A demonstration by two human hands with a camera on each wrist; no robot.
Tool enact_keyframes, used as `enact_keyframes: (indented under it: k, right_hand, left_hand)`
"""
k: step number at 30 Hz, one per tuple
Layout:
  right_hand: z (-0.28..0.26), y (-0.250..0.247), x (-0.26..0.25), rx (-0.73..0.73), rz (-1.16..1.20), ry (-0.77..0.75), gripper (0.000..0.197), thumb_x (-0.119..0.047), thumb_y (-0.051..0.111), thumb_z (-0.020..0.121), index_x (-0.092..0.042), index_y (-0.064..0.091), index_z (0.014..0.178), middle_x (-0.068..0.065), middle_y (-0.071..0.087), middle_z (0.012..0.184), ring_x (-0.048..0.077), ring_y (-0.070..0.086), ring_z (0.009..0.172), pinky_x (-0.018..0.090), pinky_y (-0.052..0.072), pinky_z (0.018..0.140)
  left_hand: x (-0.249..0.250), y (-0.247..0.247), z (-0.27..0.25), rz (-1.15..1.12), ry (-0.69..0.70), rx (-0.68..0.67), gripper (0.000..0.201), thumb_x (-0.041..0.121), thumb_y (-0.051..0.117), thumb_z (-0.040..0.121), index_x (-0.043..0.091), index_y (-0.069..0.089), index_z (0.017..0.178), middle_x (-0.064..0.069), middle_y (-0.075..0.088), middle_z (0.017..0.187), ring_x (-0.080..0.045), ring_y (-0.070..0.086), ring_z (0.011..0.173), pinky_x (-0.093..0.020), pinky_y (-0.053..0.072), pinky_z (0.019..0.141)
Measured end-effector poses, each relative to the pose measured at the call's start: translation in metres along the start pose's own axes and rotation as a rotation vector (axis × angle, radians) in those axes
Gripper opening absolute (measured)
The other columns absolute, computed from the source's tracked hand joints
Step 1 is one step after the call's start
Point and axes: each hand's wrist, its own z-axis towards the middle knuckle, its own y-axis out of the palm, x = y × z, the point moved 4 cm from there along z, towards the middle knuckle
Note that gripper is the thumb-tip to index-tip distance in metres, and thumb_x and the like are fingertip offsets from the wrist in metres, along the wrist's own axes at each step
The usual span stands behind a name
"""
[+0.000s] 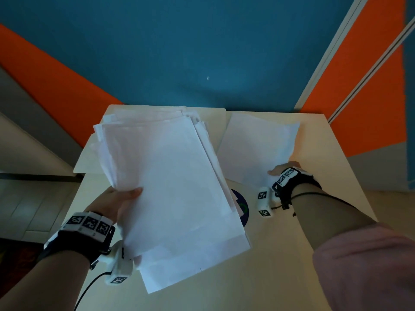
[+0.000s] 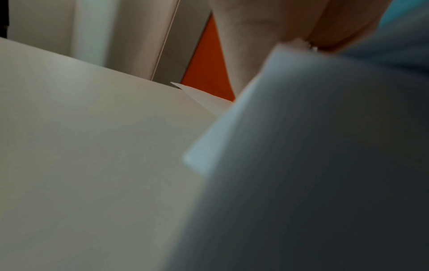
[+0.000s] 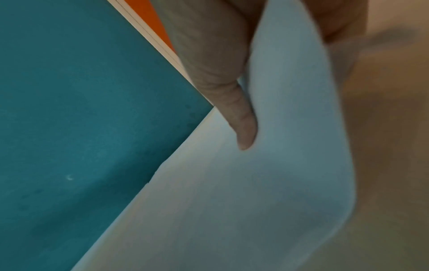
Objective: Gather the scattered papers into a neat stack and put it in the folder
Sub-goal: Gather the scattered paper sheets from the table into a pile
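Table first, since it's the biggest thing going: a pale cream rectangular tabletop point(image 1: 292, 277) set against a teal floor with orange panels either side. Lying flat at its far left corner is the cream manila paper folder point(image 1: 89, 162), one edge hanging a bit past the table side. Most of it is hidden behind the big uneven stack of white paper sheets point(image 1: 175, 187), which is lifted off the table and tilted, corners fanning out at the top and bottom so it's nowhere near squared up. To the right of that, at the far right of the table, are a few loose white sheets point(image 1: 253, 144), overlapping each other, near edge curling upward.

Left hand point(image 1: 119, 203) grips the big stack at its left edge, thumb on top, fingers underneath. Right hand point(image 1: 283, 169) pinches the near edge of the loose sheets; the right wrist view shows the thumb point(image 3: 232, 91) pressed on top of the paper with the sheet bending up around it.

Small stuff: a dark blue round sticker with a green ring point(image 1: 241, 206) peeks out on the tabletop from under the stack's right edge.
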Motion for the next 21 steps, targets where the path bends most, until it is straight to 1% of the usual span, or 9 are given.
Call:
enact_keyframes:
  k: [1,3,6,9,11,12,14,18,21]
  right_hand:
    - [-0.001,0.001,-0.001,-0.002,0.006,-0.002,0.051,-0.011,0.066,0.082,-0.001,0.048,0.129,0.015,0.049,0.139,0.03,0.05,0.124,0.024,0.041,0.06]
    - [-0.004,-0.002,-0.004,0.06,-0.018,-0.027,0.046,-0.013,0.063,0.086,0.003,0.049,0.127,0.016,0.052,0.136,0.03,0.052,0.121,0.026,0.044,0.075]
    - [-0.008,-0.011,-0.002,0.071,0.167,-0.09,0.051,-0.015,0.064,0.085,0.001,0.046,0.131,0.015,0.055,0.132,0.033,0.054,0.118,0.031,0.041,0.086]
    - [-0.014,-0.013,0.005,-0.139,0.55,-0.155,0.031,-0.013,0.06,0.087,-0.006,0.056,0.117,0.007,0.071,0.088,0.023,0.068,0.074,0.025,0.05,0.063]
    - [-0.03,-0.013,0.001,-0.327,0.834,-0.186,0.02,-0.013,0.071,0.075,-0.005,0.062,0.092,0.0,0.063,0.053,0.009,0.053,0.035,0.015,0.041,0.037]
    - [-0.042,-0.012,-0.004,-0.381,0.886,-0.204,0.022,-0.016,0.078,0.063,-0.005,0.066,0.079,-0.001,0.061,0.049,0.007,0.047,0.03,0.013,0.037,0.033]
    - [-0.068,-0.008,-0.012,-0.45,0.906,-0.261,0.009,-0.018,0.074,0.065,-0.011,0.07,0.068,-0.001,0.065,0.051,0.008,0.053,0.034,0.014,0.042,0.036]
    - [-0.109,0.009,-0.01,-0.441,0.719,-0.312,0.05,-0.031,0.078,0.058,-0.012,0.066,0.103,0.005,0.075,0.089,0.023,0.07,0.079,0.035,0.054,0.073]
    - [-0.129,0.032,-0.002,-0.499,0.616,-0.279,0.039,-0.024,0.068,0.078,-0.004,0.062,0.112,0.012,0.069,0.099,0.029,0.065,0.088,0.041,0.052,0.079]
  left_hand:
    - [0.0,0.0,0.0,0.006,0.001,-0.005,0.01,-0.003,0.056,0.084,0.003,0.062,0.089,-0.012,0.065,0.093,-0.024,0.067,0.075,-0.041,0.048,0.084]
    - [0.0,-0.002,0.0,0.013,0.006,-0.004,0.009,-0.003,0.056,0.084,0.002,0.062,0.089,-0.011,0.068,0.087,-0.018,0.071,0.063,-0.037,0.049,0.077]
    - [0.001,0.0,-0.002,0.021,0.003,0.003,0.008,-0.003,0.057,0.084,0.002,0.061,0.089,-0.01,0.07,0.082,-0.024,0.069,0.071,-0.04,0.048,0.083]
    - [0.002,0.0,-0.004,0.046,-0.003,0.001,0.009,-0.001,0.059,0.083,0.002,0.062,0.091,-0.012,0.068,0.089,-0.026,0.066,0.078,-0.041,0.048,0.086]
    - [0.003,0.002,-0.007,0.061,-0.01,-0.022,0.015,0.0,0.061,0.082,0.0,0.062,0.097,-0.016,0.065,0.095,-0.027,0.064,0.08,-0.04,0.05,0.083]
    - [0.001,0.003,-0.007,0.061,-0.011,-0.029,0.018,0.0,0.061,0.082,-0.001,0.062,0.1,-0.016,0.065,0.095,-0.027,0.064,0.079,-0.039,0.051,0.08]
    - [0.0,0.006,-0.011,0.059,-0.006,-0.027,0.02,-0.001,0.062,0.082,-0.001,0.061,0.102,-0.015,0.065,0.093,-0.028,0.062,0.082,-0.036,0.05,0.075]
    - [-0.003,0.011,-0.018,0.074,-0.02,-0.032,0.017,0.001,0.065,0.08,-0.001,0.062,0.097,-0.015,0.065,0.092,-0.029,0.062,0.084,-0.041,0.049,0.082]
    - [-0.004,0.011,-0.023,0.095,-0.009,-0.048,0.008,-0.002,0.063,0.08,-0.003,0.062,0.088,-0.016,0.066,0.085,-0.031,0.061,0.08,-0.043,0.048,0.082]
